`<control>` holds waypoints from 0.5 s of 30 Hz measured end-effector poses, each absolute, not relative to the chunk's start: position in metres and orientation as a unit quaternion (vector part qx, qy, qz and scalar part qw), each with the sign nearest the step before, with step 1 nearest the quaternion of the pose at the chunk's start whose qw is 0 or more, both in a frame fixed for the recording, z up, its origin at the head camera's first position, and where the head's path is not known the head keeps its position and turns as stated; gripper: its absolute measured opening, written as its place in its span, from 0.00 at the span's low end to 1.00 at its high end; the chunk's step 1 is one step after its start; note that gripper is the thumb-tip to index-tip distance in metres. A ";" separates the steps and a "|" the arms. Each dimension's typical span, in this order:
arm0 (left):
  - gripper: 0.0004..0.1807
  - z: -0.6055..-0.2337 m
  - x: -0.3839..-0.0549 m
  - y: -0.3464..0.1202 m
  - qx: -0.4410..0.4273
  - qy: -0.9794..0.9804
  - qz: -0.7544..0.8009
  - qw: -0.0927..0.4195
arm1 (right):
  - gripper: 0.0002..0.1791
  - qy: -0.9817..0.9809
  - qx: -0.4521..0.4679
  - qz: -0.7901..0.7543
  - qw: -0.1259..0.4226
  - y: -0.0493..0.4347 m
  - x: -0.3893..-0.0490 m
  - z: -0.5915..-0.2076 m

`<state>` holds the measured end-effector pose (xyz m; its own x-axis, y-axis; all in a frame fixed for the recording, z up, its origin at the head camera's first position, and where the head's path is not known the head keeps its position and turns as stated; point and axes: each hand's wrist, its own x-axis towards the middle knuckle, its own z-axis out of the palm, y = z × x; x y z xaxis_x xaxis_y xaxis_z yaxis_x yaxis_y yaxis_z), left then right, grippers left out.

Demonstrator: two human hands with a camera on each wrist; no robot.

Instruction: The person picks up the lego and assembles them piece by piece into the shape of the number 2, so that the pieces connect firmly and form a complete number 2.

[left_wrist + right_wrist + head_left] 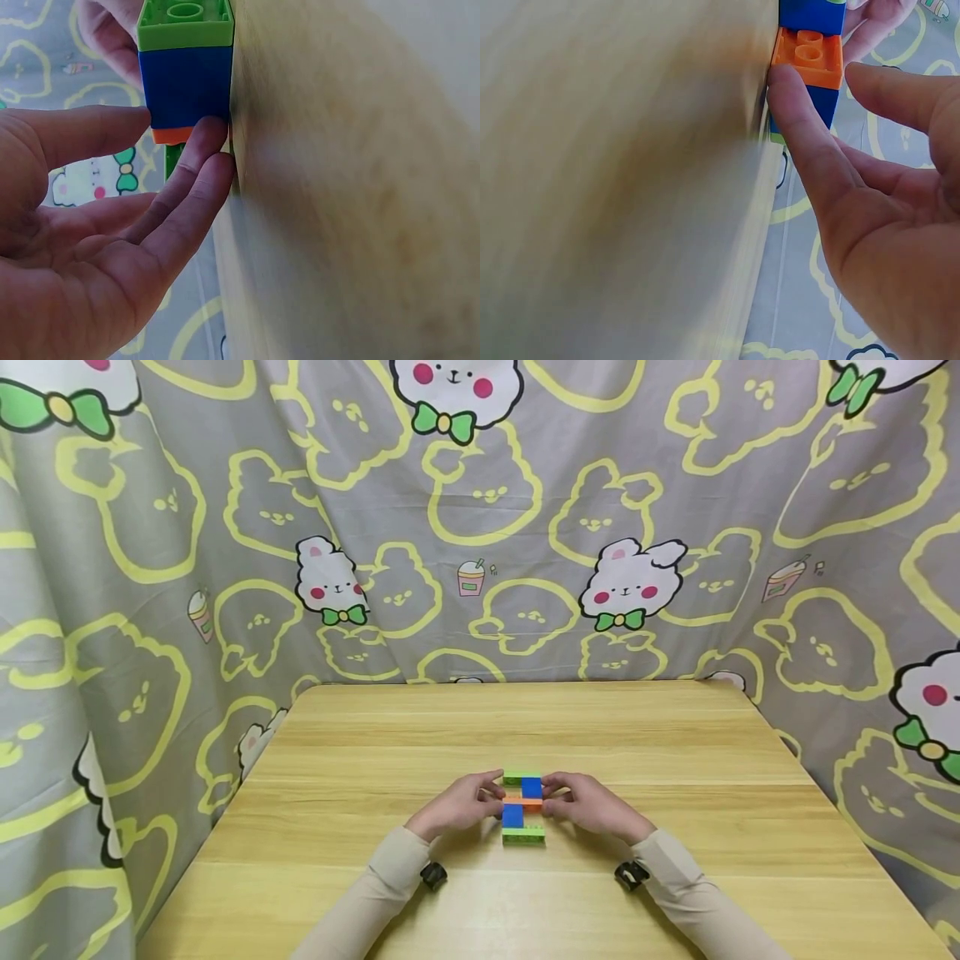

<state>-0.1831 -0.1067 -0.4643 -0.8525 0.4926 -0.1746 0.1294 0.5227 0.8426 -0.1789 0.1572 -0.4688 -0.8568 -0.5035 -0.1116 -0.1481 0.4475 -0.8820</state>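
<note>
A zigzag toy-brick build lies on the table. It has a green brick (523,837) in front, a blue brick (513,816), an orange brick (533,804) in the middle, a second blue brick (532,787) and a green brick (513,779) at the back. From the left side, my left hand (462,803) touches the build by the front blue brick (186,86), its fingers low by the table and its thumb at the upper edge. Opposite it, my right hand (587,804) has a nearly straight finger against the orange brick (825,73); its thumb is beside the top edge.
The pale wooden table (360,735) spreads around the build. A grey curtain (525,560) with cartoon prints hangs behind and along both sides. Dark wrist devices, one on the left wrist (433,875) and one on the right (632,875), sit below the sleeves.
</note>
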 end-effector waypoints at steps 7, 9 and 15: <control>0.34 -0.463 -0.183 -0.103 0.183 0.849 0.453 0.203 | 0.26 0.836 -0.187 -0.482 0.183 0.159 -0.177 -0.468; 0.34 -0.463 -0.183 -0.104 0.182 0.849 0.454 0.201 | 0.27 0.838 -0.184 -0.480 0.184 0.159 -0.177 -0.469; 0.34 -0.463 -0.180 -0.113 0.177 0.852 0.457 0.184 | 0.28 0.842 -0.174 -0.478 0.180 0.159 -0.181 -0.468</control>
<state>-0.1805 -0.1130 -0.4628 -0.8697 0.4694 -0.1527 0.1321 0.5194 0.8442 -0.1810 0.1588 -0.4677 -0.8747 -0.4649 -0.1372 -0.1209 0.4833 -0.8671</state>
